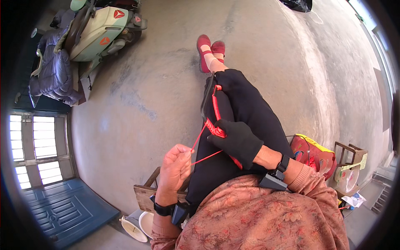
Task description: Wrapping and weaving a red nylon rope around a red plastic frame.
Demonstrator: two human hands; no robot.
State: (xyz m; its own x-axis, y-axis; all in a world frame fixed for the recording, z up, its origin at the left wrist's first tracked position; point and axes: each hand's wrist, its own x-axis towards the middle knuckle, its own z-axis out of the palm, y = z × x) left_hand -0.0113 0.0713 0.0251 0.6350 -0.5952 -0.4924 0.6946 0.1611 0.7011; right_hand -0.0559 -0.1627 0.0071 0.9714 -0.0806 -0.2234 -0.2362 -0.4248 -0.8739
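Observation:
My right hand (237, 143), in a black glove, is closed round a black curved frame (204, 102) partly wrapped in red cord. The frame lies over my lap, pointing toward my feet. A red strip (216, 106) runs along its right side, and tight red coils (215, 129) sit just at the gloved fingers. Bare, my left hand (176, 164) pinches a red cord (199, 138) between thumb and fingers. That cord stretches taut up to the coils; a second length (208, 157) runs from the left hand toward the glove. The glove hides part of the frame.
A scooter (98, 35) with a padded purple cover (54, 71) stands at the upper left. A wooden stool (146, 196) and white buckets (134, 229) are by my left side. To my right are a red bag (312, 154) and a small wooden chair (350, 156).

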